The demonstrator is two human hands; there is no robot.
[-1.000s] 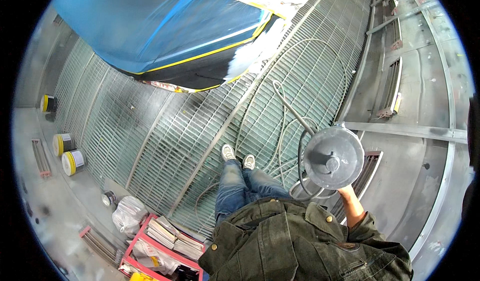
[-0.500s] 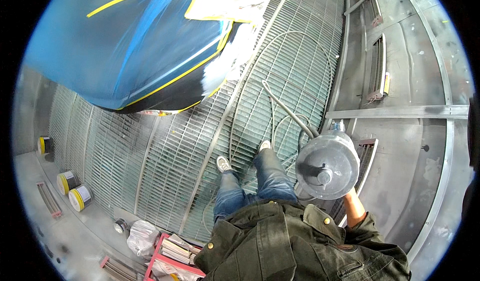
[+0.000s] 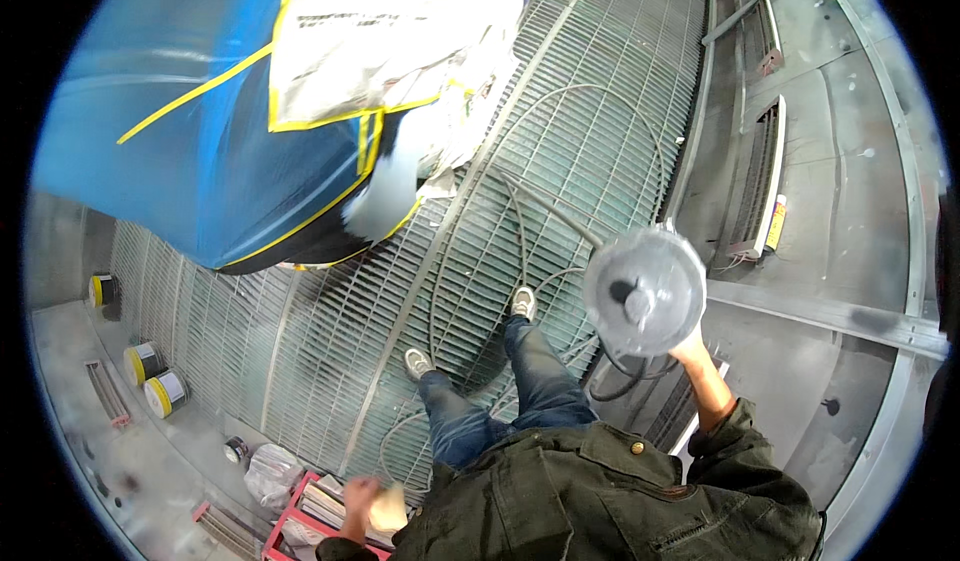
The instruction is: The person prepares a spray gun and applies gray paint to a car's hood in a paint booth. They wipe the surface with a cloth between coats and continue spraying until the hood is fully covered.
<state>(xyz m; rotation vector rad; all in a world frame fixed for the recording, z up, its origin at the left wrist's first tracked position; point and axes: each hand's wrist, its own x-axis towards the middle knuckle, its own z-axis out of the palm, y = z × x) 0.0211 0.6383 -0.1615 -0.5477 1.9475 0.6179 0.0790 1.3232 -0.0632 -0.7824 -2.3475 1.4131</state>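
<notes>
My right hand (image 3: 690, 347) grips what looks like a spray gun; its body is hidden below a round grey cup (image 3: 672, 306) with a knobbed lid. A hose trails from beneath it onto the floor grating. At the lower edge my left hand (image 3: 362, 499), smeared by motion, is closed by a pale tan sheet (image 3: 388, 510) that seems held in it; whether it is cloth or paper I cannot tell. Just under that hand is a red-framed tray (image 3: 283, 523) holding stacked papers. Ahead on the left stands a large car-like form under blue film (image 3: 240, 151), white paper (image 3: 350, 51) and yellow tape.
Looped hose (image 3: 520, 231) lies over the metal floor grating (image 3: 240, 331) around my feet. Several yellow-banded tubs (image 3: 166, 393) and a plastic bag (image 3: 272, 474) stand along the left. Vented heater-like panels (image 3: 757, 176) line the grey wall on the right.
My left hand has come into view at the tray with the tan sheet. The cup in my right hand has moved slightly up and left. My view has shifted toward the right.
</notes>
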